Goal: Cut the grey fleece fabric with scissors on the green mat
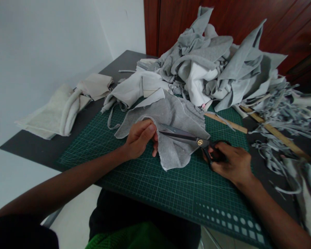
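Note:
A grey piece of fabric [171,112] lies partly raised over a green cutting mat [150,186]. My left hand [141,138] is closed on its near left edge, thumb on top. In my right hand [232,162] are black-handled scissors [182,136] with a brass-coloured pivot screw. Their blades point left across the fabric, tips close to my left fingers. Some fabric hangs below the blades toward me. Whether the blades are fully together is hard to make out.
Behind rises a big heap of grey and white fabric pieces [197,62]. Cream folded cloths [59,107] lie at the left. Thin fabric strips [287,107] pile up at the right, beside a wooden ruler [282,136]. Another wooden strip [228,123] lies on the mat.

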Action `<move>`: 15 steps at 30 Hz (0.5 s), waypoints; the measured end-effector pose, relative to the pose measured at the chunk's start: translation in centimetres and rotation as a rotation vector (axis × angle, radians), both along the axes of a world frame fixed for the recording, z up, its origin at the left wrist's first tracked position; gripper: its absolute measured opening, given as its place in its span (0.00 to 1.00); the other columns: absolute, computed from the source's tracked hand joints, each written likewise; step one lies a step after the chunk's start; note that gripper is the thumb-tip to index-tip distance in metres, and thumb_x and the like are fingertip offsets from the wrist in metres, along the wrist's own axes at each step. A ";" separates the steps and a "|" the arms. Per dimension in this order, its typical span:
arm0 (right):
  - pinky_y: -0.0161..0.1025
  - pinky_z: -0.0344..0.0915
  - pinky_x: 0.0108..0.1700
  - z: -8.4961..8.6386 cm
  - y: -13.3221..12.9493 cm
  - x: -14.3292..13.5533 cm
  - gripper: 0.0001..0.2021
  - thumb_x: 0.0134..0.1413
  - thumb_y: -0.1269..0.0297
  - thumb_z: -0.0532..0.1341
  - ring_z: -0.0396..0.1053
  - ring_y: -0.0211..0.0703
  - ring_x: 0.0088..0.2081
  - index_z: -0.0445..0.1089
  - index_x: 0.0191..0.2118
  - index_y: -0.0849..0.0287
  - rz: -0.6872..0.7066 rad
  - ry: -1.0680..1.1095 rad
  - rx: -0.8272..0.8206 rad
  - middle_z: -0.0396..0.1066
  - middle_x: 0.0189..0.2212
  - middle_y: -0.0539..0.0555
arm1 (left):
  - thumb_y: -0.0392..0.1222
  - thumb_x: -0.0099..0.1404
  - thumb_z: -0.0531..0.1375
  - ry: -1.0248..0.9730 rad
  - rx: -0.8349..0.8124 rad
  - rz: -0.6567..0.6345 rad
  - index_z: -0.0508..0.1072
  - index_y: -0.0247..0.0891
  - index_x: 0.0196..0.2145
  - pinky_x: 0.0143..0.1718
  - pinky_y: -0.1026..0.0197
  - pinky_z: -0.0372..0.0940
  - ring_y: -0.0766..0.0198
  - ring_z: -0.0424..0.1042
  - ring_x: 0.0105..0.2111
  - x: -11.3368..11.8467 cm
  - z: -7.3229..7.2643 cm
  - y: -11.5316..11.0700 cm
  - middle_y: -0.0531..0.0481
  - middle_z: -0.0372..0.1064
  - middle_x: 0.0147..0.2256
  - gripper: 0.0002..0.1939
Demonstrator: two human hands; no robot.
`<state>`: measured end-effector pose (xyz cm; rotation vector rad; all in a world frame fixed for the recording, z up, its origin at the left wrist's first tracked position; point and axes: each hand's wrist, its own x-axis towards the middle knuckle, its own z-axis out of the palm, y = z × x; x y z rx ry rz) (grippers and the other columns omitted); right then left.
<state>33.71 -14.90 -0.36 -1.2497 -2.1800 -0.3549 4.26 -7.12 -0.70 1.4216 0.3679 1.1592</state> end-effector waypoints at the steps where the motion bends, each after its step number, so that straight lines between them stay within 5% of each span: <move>1: 0.31 0.55 0.21 0.1 0.0 0.0 0.02 0.48 0.68 0.58 0.61 0.32 0.16 0.64 0.28 0.56 0.009 -0.002 0.002 0.62 0.15 0.43 | 0.50 0.73 0.54 -0.007 0.008 -0.003 0.64 0.35 0.27 0.11 0.73 0.60 0.73 0.68 0.14 0.0 0.1 0.0 0.57 0.65 0.19 0.19; 15: 0.32 0.54 0.21 0.0 0.0 0.3 0.04 0.52 0.68 0.60 0.60 0.31 0.16 0.64 0.28 0.57 0.028 -0.027 0.022 0.61 0.16 0.43 | 0.46 0.74 0.52 0.010 0.206 0.066 0.63 0.35 0.23 0.11 0.79 0.61 0.76 0.68 0.13 0.4 1.2 -0.1 0.60 0.59 0.18 0.21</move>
